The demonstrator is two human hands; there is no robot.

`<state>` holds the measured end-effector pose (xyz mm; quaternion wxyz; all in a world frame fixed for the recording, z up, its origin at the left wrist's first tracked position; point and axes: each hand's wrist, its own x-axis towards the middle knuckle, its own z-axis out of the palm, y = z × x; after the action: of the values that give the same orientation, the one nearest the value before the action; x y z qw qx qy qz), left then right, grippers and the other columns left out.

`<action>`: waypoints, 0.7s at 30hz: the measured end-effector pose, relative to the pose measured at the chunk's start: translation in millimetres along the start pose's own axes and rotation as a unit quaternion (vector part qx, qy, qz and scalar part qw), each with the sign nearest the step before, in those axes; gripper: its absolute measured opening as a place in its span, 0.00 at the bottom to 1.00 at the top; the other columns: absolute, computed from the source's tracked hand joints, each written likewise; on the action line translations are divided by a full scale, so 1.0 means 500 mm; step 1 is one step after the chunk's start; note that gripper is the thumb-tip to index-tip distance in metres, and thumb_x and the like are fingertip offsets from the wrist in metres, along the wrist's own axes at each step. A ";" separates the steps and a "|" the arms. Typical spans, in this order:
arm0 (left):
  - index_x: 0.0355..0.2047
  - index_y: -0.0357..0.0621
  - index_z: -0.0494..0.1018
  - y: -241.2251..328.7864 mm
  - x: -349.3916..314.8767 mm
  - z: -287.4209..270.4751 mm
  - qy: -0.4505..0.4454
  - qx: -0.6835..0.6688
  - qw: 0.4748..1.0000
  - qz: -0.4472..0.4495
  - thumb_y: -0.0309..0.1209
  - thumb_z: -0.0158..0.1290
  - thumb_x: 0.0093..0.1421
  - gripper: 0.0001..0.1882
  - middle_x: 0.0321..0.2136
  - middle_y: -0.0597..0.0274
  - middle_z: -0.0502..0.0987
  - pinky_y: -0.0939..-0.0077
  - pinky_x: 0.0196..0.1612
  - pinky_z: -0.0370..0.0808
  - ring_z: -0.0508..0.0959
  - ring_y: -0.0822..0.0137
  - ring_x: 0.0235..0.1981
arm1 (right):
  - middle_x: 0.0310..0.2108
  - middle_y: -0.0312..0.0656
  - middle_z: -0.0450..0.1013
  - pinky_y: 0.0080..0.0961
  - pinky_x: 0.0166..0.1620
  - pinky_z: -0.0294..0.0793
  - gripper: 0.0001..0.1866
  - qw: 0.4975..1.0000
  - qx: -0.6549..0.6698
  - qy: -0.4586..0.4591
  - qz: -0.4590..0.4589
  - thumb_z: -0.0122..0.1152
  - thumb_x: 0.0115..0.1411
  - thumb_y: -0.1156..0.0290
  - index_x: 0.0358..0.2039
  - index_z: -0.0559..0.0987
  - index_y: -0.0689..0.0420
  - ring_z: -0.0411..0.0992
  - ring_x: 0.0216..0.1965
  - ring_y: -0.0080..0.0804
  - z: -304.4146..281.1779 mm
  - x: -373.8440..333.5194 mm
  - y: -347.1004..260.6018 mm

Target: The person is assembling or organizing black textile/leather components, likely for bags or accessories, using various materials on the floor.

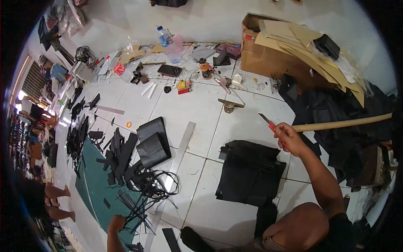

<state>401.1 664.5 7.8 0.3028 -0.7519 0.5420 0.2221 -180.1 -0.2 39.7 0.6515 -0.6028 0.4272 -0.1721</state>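
The right hand [289, 140], at 3 o'clock in the view, is closed around a red knife [270, 124]. Its blade is out and up in the air, so it is cutting nothing right now. The left hand [117, 221], at 7 o'clock, is curled up by some thin black strips [133, 208]; I can't tell how tightly it holds them, if at all.

A lot of cutting looks done. The thin strips lie over the green mat [89, 176], a tangle of black loops [153, 185] sits next to them, and black scraps [77, 140] lie at 9 o'clock.

Some work may be left. A stack of black sheets [247, 176] lies on the floor [197, 214] between 4 and 5 o'clock, its edges uneven. More black material [340, 138] is heaped at 3 o'clock. I can't tell how much of it is needed.
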 end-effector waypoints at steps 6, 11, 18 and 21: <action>0.30 0.41 0.79 0.070 0.015 -0.039 0.100 -0.130 0.986 0.014 0.35 0.53 0.54 0.11 0.27 0.48 0.79 0.59 0.34 0.75 0.79 0.49 0.31 | 0.17 0.33 0.65 0.15 0.11 0.52 0.29 0.987 0.101 0.090 0.083 0.48 0.63 0.39 0.30 0.72 0.58 0.59 0.11 0.17 0.000 0.065 0.057; 0.32 0.40 0.79 0.142 0.023 -0.141 0.003 -0.388 0.891 -0.235 0.34 0.50 0.54 0.12 0.28 0.49 0.78 0.60 0.36 0.74 0.78 0.52 0.31 | 0.14 0.35 0.66 0.18 0.11 0.57 0.35 0.985 -0.020 0.155 0.080 0.48 0.60 0.34 0.24 0.73 0.60 0.64 0.10 0.22 0.007 0.091 0.080; 0.27 0.34 0.78 0.138 -0.035 -0.170 -0.011 -0.395 0.870 -0.296 0.40 0.52 0.54 0.18 0.22 0.48 0.78 0.60 0.33 0.73 0.78 0.54 0.27 | 0.19 0.40 0.69 0.33 0.23 0.66 0.30 0.927 -0.353 0.092 -0.090 0.62 0.57 0.45 0.12 0.70 0.59 0.66 0.16 0.33 -0.088 0.211 0.134; 0.29 0.33 0.77 0.132 -0.120 -0.172 0.097 -0.391 0.843 -0.356 0.38 0.53 0.54 0.17 0.24 0.44 0.78 0.58 0.34 0.73 0.80 0.50 0.29 | 0.19 0.39 0.68 0.33 0.27 0.66 0.21 0.916 -0.370 0.051 -0.145 0.71 0.50 0.60 0.17 0.69 0.58 0.66 0.21 0.32 -0.099 0.260 0.100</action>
<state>320.1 630.5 95.0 -0.0124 -0.9668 0.1315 0.2188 -157.4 -117.2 -48.1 0.3271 -0.8465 0.4010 -0.1254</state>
